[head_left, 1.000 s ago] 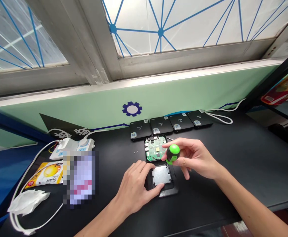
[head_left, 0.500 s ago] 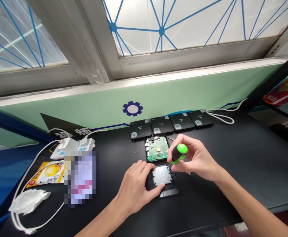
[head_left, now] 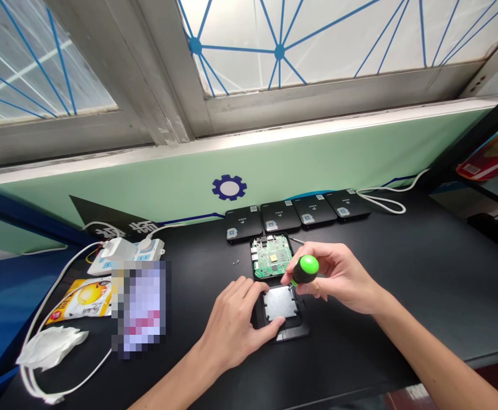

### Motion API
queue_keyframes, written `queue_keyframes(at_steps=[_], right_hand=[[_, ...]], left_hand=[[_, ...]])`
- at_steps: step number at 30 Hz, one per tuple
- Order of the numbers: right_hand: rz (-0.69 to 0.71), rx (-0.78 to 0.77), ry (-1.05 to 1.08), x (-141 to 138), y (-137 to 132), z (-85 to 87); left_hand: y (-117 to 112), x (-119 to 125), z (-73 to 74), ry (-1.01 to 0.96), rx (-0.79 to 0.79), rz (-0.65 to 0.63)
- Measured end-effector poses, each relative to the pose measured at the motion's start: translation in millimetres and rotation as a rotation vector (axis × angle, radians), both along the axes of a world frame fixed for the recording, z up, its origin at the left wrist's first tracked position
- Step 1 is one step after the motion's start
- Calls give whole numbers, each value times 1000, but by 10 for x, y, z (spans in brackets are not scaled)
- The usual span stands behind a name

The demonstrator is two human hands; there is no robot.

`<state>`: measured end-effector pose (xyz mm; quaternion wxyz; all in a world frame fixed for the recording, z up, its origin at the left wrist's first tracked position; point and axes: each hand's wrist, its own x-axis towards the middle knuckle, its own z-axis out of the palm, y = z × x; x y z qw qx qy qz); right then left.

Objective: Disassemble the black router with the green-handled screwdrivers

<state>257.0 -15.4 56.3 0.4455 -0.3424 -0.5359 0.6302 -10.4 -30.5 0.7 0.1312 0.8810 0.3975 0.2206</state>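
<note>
My left hand [head_left: 236,322] rests on a black device housing [head_left: 289,333], its fingers and thumb around a square metal plate [head_left: 280,302]. My right hand [head_left: 338,279] pinches a stubby screwdriver [head_left: 305,270] with a green and black handle, just above the plate's upper right corner. My fingers hide the screwdriver's tip. A green circuit board [head_left: 271,257] lies in a black casing [head_left: 272,274] directly behind the plate, next to my right fingertips. Two tiny screws [head_left: 235,262] lie on the table left of the board.
Several black device boxes [head_left: 278,216] stand in a row along the wall behind the board. On the black table [head_left: 381,319] at left are a power strip [head_left: 125,256], white cables [head_left: 61,285], a snack packet [head_left: 80,295] and a crumpled tissue [head_left: 50,347]. A pixelated patch [head_left: 140,307] hides part of the table.
The screwdriver has shifted in my right fingers, its handle now more upright and lower, over the plate's upper right corner. My left hand has not moved.
</note>
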Motion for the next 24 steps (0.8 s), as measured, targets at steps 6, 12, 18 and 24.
queue_keyframes(at_steps=[6,12,18,24], right_hand=[[2,45,-12,-5,-20,-51],[-40,51,73,-51,13,-22],[-60,36,125,-63,13,-20],[-50,54,116,-49,17,-27]], left_hand=[[-2,3,0,15,-10,4],[-11,1,2,9,-7,2],[-9,-3,-2,7,-9,5],[-11,-1,16,19,-22,9]])
